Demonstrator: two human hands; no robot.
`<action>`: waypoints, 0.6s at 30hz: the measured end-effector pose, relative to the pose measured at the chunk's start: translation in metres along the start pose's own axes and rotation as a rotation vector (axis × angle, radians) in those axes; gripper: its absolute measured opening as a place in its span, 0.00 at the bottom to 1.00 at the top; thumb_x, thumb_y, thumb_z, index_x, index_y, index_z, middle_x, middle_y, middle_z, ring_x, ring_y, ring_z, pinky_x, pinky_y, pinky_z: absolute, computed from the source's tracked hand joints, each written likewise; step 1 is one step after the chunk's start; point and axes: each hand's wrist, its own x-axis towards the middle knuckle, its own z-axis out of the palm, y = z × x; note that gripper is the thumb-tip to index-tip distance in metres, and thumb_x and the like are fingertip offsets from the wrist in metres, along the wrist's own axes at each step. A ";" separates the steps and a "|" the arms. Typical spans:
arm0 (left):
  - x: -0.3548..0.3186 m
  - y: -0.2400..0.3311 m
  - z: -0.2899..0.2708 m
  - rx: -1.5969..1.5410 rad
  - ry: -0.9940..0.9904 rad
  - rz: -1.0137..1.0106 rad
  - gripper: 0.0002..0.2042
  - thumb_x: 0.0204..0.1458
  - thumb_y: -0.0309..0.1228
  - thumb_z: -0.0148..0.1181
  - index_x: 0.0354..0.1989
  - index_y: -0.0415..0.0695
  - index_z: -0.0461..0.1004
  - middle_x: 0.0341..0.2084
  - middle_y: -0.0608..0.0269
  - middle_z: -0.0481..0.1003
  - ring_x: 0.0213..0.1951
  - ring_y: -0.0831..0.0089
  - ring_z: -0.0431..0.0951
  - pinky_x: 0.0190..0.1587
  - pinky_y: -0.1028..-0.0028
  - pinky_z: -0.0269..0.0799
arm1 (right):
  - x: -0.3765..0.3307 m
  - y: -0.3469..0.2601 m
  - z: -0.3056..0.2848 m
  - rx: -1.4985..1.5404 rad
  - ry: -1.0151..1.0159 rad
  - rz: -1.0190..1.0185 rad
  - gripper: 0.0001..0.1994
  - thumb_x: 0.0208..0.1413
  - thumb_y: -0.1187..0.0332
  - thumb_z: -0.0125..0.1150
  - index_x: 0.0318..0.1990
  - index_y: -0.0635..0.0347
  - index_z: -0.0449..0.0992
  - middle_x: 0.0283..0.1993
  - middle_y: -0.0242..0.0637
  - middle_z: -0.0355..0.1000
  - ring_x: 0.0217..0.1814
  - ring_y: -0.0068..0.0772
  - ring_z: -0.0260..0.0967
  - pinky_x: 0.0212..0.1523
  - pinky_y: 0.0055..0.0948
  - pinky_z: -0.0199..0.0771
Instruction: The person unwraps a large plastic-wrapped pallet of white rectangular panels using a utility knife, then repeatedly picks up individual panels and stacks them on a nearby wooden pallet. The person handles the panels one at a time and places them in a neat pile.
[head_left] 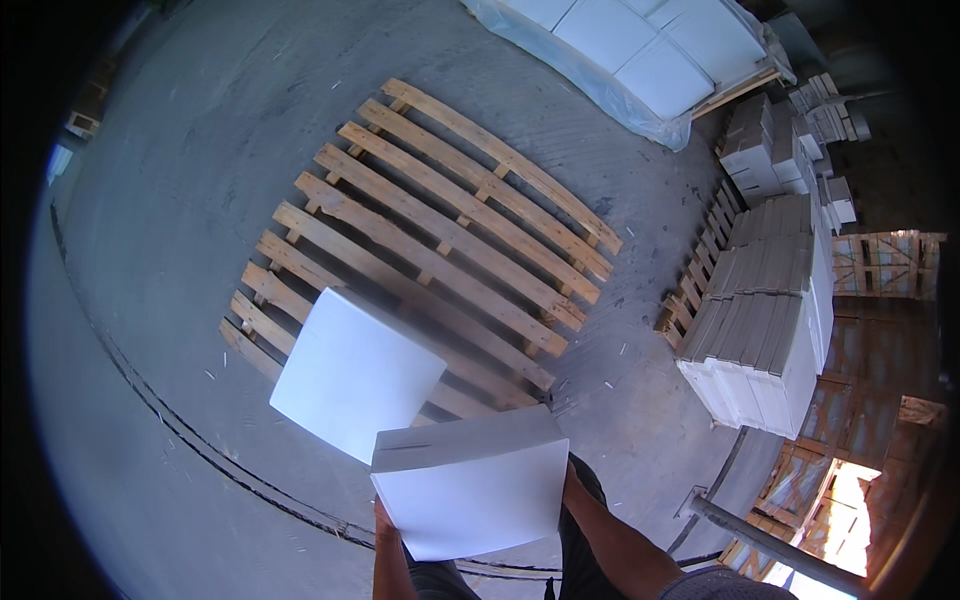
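A white cardboard box [470,500] is held low in front of my body, its greyer, shaded side facing away from me. My left hand [383,516] grips its left edge, and my right hand [573,490] is pressed to its right edge. Most of the fingers are hidden by the box. Just beyond it, a second white box [355,375] sits on the near corner of a slatted wooden pallet [430,210]. In the picture the held box overlaps the lower corner of that box; whether they touch I cannot tell.
Grey boxes [755,300] stand stacked on another pallet [690,290] at the right. Large white blocks [650,60] with plastic film lie at the far right. A metal pole [770,545] and wooden crates [850,370] are at the right. Dark cable-like lines [190,440] cross the floor at left.
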 end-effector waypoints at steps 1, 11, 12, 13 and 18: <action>-0.006 0.002 0.012 0.091 -0.103 0.112 0.21 0.60 0.41 0.43 0.52 0.36 0.66 0.42 0.53 0.76 0.43 0.58 0.77 0.42 0.62 0.75 | -0.013 -0.010 -0.011 0.270 -0.025 0.003 0.15 0.64 0.65 0.45 0.52 0.64 0.70 0.46 0.38 0.71 0.44 0.30 0.70 0.45 0.28 0.73; -0.058 0.070 0.166 0.694 -0.276 -0.113 0.21 0.60 0.41 0.44 0.52 0.36 0.66 0.42 0.53 0.76 0.42 0.59 0.77 0.41 0.63 0.75 | -0.194 -0.141 -0.097 0.181 0.084 0.089 0.19 0.61 0.61 0.51 0.54 0.63 0.68 0.47 0.40 0.72 0.46 0.30 0.69 0.46 0.30 0.71; -0.056 0.079 0.189 0.771 -0.304 -0.111 0.21 0.60 0.41 0.44 0.52 0.36 0.66 0.41 0.53 0.76 0.42 0.59 0.78 0.41 0.63 0.75 | -0.214 -0.137 -0.105 0.121 0.098 0.041 0.20 0.62 0.59 0.49 0.55 0.63 0.67 0.48 0.40 0.72 0.46 0.30 0.69 0.46 0.31 0.71; -0.054 0.088 0.212 0.837 -0.336 -0.105 0.21 0.60 0.41 0.44 0.52 0.36 0.66 0.41 0.53 0.76 0.42 0.59 0.78 0.41 0.63 0.75 | -0.233 -0.129 -0.111 0.124 0.125 0.004 0.21 0.62 0.57 0.48 0.56 0.63 0.67 0.48 0.40 0.72 0.47 0.30 0.69 0.46 0.31 0.71; -0.053 0.125 0.326 1.126 -0.489 -0.061 0.21 0.60 0.41 0.44 0.52 0.36 0.66 0.41 0.53 0.76 0.42 0.59 0.78 0.41 0.64 0.74 | -0.318 -0.079 -0.139 0.649 0.246 -0.214 0.24 0.65 0.52 0.42 0.56 0.64 0.66 0.46 0.41 0.73 0.47 0.32 0.70 0.46 0.32 0.73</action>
